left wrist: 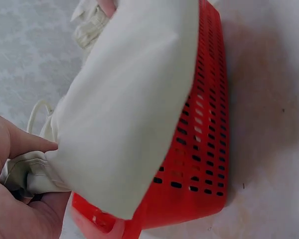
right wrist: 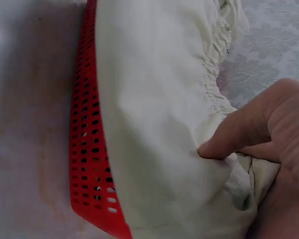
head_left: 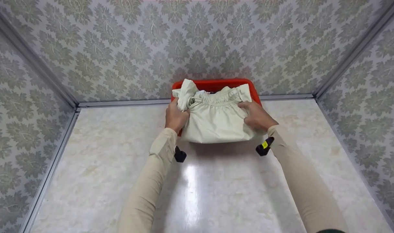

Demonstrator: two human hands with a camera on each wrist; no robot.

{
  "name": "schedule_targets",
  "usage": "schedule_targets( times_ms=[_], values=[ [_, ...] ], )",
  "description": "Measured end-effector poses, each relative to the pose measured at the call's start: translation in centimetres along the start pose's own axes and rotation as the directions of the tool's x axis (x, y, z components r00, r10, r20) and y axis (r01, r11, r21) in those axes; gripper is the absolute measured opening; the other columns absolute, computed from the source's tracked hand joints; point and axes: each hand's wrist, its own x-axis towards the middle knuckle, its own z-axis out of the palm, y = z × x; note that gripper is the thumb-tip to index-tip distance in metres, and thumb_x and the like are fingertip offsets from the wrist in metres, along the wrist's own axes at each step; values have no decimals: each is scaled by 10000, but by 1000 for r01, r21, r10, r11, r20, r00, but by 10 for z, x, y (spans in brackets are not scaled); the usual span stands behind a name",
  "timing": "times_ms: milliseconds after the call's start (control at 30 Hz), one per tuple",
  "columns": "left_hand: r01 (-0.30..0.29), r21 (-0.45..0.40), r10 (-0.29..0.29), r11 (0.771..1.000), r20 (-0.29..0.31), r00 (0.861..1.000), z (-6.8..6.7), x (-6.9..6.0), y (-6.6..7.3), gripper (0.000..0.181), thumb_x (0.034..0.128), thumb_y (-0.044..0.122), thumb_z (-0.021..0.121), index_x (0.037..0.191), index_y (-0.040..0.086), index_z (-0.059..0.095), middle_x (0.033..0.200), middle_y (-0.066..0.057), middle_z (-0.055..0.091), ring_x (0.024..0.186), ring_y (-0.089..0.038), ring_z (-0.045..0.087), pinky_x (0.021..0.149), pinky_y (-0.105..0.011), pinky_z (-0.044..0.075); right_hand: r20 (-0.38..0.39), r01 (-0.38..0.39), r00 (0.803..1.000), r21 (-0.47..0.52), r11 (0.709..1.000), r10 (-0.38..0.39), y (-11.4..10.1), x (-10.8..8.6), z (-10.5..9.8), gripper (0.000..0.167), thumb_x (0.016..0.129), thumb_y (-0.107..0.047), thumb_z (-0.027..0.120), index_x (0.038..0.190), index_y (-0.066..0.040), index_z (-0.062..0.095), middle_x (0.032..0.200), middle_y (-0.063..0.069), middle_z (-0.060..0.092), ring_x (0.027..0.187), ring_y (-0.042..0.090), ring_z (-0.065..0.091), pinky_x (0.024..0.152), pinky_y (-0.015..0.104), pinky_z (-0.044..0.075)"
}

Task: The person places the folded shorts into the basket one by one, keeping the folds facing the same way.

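Note:
A folded cream garment point(head_left: 219, 121) with a gathered elastic band spans the space between both hands, over the front of a red plastic basket point(head_left: 253, 94). My left hand point(head_left: 176, 117) pinches the garment's left side, where a bunched end sticks up. In the left wrist view, the thumb presses on the cream fabric point(left wrist: 124, 104), and a thin cord point(left wrist: 34, 112) loops near it. My right hand point(head_left: 258, 116) grips the right side. Its thumb lies over the cloth point(right wrist: 154, 109) in the right wrist view. Much of the basket's inside is hidden behind the garment.
The basket stands on a pale marbled tabletop point(head_left: 103, 155) against a patterned back wall point(head_left: 197, 42). Patterned side panels with metal edge strips point(head_left: 51, 165) rise at left and right. Black wrist devices point(head_left: 180, 155) hang below both wrists.

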Motion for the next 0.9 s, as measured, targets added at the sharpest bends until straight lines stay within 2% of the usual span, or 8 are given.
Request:
schedule_targets(
  times_ms=[67, 200, 367, 533, 600, 733, 833, 900],
  values=[
    [3, 17, -3, 1000, 1, 1000, 4, 8, -2, 604, 897, 9, 647, 1481, 48, 495, 1410, -169, 571, 1282, -285, 543, 1065, -423, 436, -7, 6, 1000, -32, 999, -7, 3, 7, 2, 752, 745, 152, 432, 1486, 29, 460, 1542, 192, 416, 1435, 330, 338, 936, 425, 414],
    [10, 44, -10, 999, 1, 1000, 10, 20, -5, 623, 891, -10, 617, 1496, 40, 476, 1422, -172, 563, 1283, -299, 542, 1054, -428, 443, -29, -4, 1000, -83, 997, 1, 9, 18, 7, 739, 783, 152, 450, 1509, 21, 426, 1554, 229, 366, 1439, 362, 314, 1032, 468, 386],
    [13, 58, -12, 998, -5, 1000, 16, 33, -8, 579, 896, -23, 606, 1463, 51, 513, 1372, -158, 597, 1233, -295, 571, 1020, -431, 465, -74, -43, 997, -139, 989, 33, 9, 27, 10, 733, 824, 137, 464, 1536, -27, 402, 1601, 276, 247, 1476, 430, 221, 1014, 487, 401],
    [3, 84, 0, 996, -31, 1000, 21, 39, -10, 574, 897, -28, 617, 1456, 66, 524, 1363, -148, 610, 1232, -290, 575, 1028, -429, 457, -110, -69, 993, -242, 968, 43, 9, 34, 16, 722, 850, 107, 498, 1547, -46, 388, 1600, 315, 212, 1401, 475, 288, 1101, 547, 344],
    [2, 95, 1, 995, -40, 999, 23, 40, -11, 577, 896, -37, 619, 1455, 70, 526, 1371, -142, 608, 1250, -287, 568, 1043, -431, 450, -107, -83, 993, -269, 960, 56, 9, 37, 19, 732, 859, 89, 505, 1562, -60, 363, 1607, 325, 184, 1349, 475, 305, 1092, 551, 329],
    [13, 131, -7, 991, -41, 999, 27, 42, -13, 606, 889, -73, 593, 1474, 49, 492, 1407, -142, 585, 1298, -278, 539, 1081, -416, 424, -68, -83, 995, -264, 961, 67, 12, 39, 24, 748, 875, 62, 472, 1591, -75, 307, 1618, 347, 104, 1278, 482, 304, 1061, 556, 285],
    [20, 195, -18, 981, -10, 1000, 31, 42, -14, 632, 886, -79, 571, 1495, 23, 437, 1405, -176, 577, 1297, -297, 538, 1085, -416, 420, -43, -87, 996, -225, 971, 79, 16, 39, 27, 731, 891, 35, 426, 1599, -69, 282, 1624, 342, 74, 1373, 533, 225, 1131, 595, 195],
    [14, 264, -20, 965, 19, 1000, 34, 42, -13, 648, 889, -66, 581, 1504, 3, 392, 1389, -209, 577, 1288, -331, 543, 1082, -433, 421, -33, -102, 995, -198, 975, 97, 20, 39, 27, 716, 904, 11, 401, 1603, -57, 261, 1631, 328, 62, 1443, 543, 127, 1168, 625, 116]
  ],
)
